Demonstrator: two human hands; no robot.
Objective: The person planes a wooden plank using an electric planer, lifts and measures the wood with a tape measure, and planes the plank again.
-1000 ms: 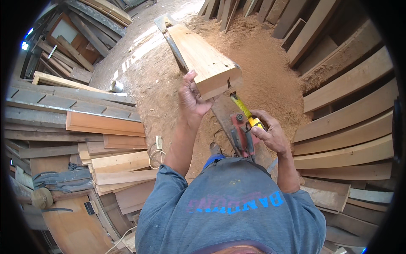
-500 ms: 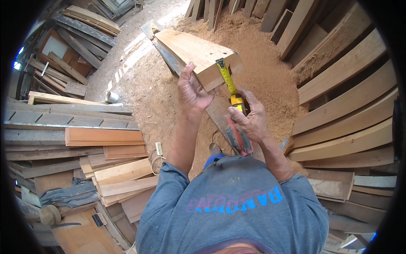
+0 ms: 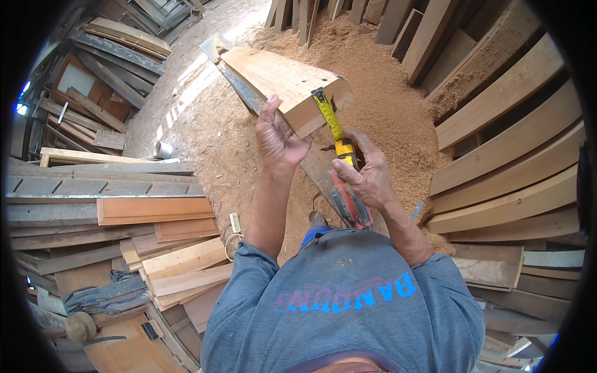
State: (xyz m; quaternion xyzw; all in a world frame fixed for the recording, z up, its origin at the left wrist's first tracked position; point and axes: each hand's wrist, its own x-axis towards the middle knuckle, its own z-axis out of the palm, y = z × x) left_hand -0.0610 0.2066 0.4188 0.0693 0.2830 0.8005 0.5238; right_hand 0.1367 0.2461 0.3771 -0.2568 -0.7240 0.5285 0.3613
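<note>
A thick pale wooden beam (image 3: 283, 71) stretches away from me, its near end tilted up. My left hand (image 3: 278, 138) supports that end, thumb up along the side and the other fingers under it, partly hidden. In my right hand (image 3: 370, 169) is a yellow tape measure (image 3: 345, 152), gripped by its case. A short length of its yellow blade (image 3: 329, 115) is out, with the black hook end at the top edge of the beam's end face. Below the tape measure, near my body, a red and grey power tool (image 3: 350, 202) rests on a narrow board (image 3: 317, 166).
Sawdust (image 3: 392, 105) covers the ground ahead and to the right. Long planks (image 3: 516, 146) stand and lean along the right. More boards (image 3: 155, 211) are stacked at the left, near a loop of pale cord (image 3: 233, 242). A small can (image 3: 163, 150) lies beyond them.
The beam's near end, both hands and the tape measure sit very slightly further left in the picture. The grips and the blade's place against the beam look the same.
</note>
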